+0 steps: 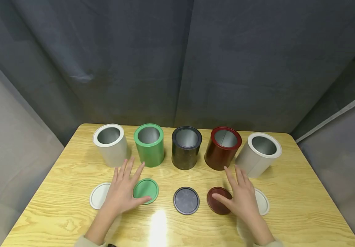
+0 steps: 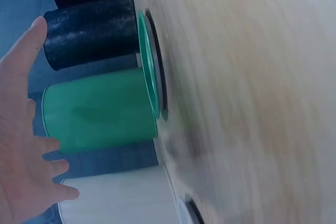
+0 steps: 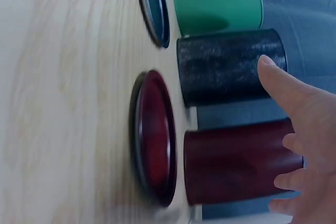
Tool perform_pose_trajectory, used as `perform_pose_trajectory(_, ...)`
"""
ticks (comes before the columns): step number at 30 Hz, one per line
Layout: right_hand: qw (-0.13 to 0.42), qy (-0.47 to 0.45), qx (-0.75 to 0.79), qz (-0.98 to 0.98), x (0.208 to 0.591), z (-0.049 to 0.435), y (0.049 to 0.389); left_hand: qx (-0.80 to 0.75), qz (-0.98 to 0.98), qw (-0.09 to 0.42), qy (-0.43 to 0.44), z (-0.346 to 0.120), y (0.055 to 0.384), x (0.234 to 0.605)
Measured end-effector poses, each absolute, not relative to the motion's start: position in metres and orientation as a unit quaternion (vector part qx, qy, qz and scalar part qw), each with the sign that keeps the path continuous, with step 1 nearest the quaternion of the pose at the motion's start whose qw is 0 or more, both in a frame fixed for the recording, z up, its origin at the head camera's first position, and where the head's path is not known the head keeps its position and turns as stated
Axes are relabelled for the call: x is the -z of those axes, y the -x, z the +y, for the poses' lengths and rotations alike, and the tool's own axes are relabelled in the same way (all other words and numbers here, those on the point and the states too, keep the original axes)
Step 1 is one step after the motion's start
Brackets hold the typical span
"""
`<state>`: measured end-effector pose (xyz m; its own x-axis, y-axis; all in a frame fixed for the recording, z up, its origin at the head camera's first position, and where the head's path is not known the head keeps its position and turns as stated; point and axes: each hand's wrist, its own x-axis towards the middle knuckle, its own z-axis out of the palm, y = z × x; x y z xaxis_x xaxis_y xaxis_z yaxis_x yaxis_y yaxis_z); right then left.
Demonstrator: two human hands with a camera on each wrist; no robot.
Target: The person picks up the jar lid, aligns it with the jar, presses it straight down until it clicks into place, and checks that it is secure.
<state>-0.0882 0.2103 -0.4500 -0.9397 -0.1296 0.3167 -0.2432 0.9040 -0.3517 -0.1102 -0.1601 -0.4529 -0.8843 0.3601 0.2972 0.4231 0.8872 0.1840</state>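
Note:
My left hand [image 1: 123,193] is spread above the table between a white lid [image 1: 97,197] and a green lid [image 1: 148,188], holding nothing. Its fingers point toward the white can [image 1: 115,156] and the green can [image 1: 151,154]. Over the edges of a dark red lid [image 1: 217,205] and a second white lid [image 1: 262,203] hovers my right hand [image 1: 243,199], fingers extended and grasping nothing. Beyond it stand the dark red can [image 1: 219,157] and another white can [image 1: 252,163]. In the right wrist view, the dark red lid [image 3: 156,140] lies in front of its like-coloured can [image 3: 239,163].
Midway between the hands, a black lid [image 1: 186,200] lies before a black can [image 1: 185,156]. All the cans stand topless in a row near the back edge of the wooden table [image 1: 300,206]. Grey curtains [image 1: 177,68] hang behind and at both sides.

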Motion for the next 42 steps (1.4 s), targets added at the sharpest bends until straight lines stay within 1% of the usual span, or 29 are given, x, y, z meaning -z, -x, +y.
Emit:
perform_pose_trajectory(8,0.171,-0.154,-0.216,-0.949,0.446,0.183,0.097,0.143,-0.953,0.168,0.208,-0.178,0.108,0.449)
perform_pose_trajectory(11,0.171,-0.172,-0.225,-0.944,0.444,0.171,0.099,0.16,-0.944,0.191,0.218,-0.183,0.108,0.448)
perform_pose_trajectory(15,0.166,-0.197,-0.238,-0.936,0.442,0.154,0.102,0.187,-0.934,0.204,0.226,-0.192,0.108,0.445)
perform_pose_trajectory(19,0.167,-0.218,-0.248,-0.929,0.44,0.139,0.106,0.202,-0.93,0.203,0.232,-0.202,0.108,0.444)
perform_pose_trajectory(23,0.171,-0.234,-0.257,-0.922,0.438,0.127,0.109,0.218,-0.926,0.191,0.241,-0.213,0.108,0.444)
perform_pose_trajectory(29,0.154,-0.253,-0.28,-0.913,0.436,0.11,0.112,0.242,-0.922,0.175,0.246,-0.23,0.106,0.445)
perform_pose_trajectory(33,0.146,-0.268,-0.303,-0.903,0.438,0.096,0.115,0.242,-0.923,0.176,0.24,-0.241,0.105,0.444)
perform_pose_trajectory(38,0.156,-0.286,-0.336,-0.884,0.441,0.081,0.12,0.243,-0.924,0.177,0.237,-0.25,0.105,0.445)
perform_pose_trajectory(42,0.139,-0.296,-0.373,-0.868,0.444,0.07,0.124,0.259,-0.924,0.157,0.234,-0.257,0.105,0.447)
